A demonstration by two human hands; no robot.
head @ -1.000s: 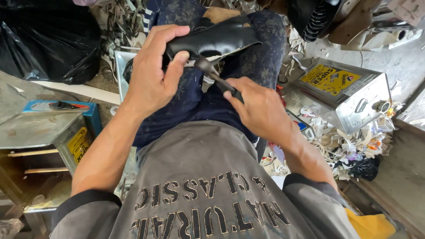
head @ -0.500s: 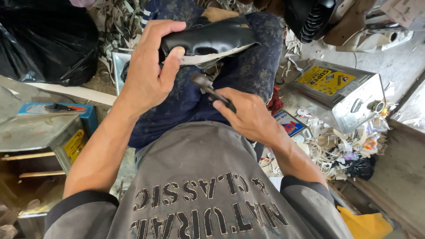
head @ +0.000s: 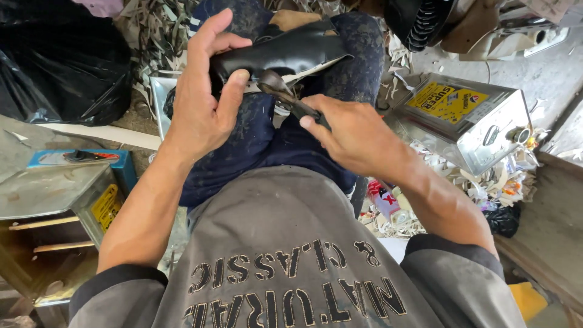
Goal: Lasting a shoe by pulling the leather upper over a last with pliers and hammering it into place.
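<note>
Raised slightly, left hand (head: 203,103) grips black leather piece (head: 285,54); right hand (head: 355,133) seemingly clasps tool (head: 285,94).

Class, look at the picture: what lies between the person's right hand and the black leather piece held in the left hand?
In the head view, a dark metal tool spans that stretch: the right hand grips its handle, and its head meets the black leather piece beside the left hand thumb.
</note>
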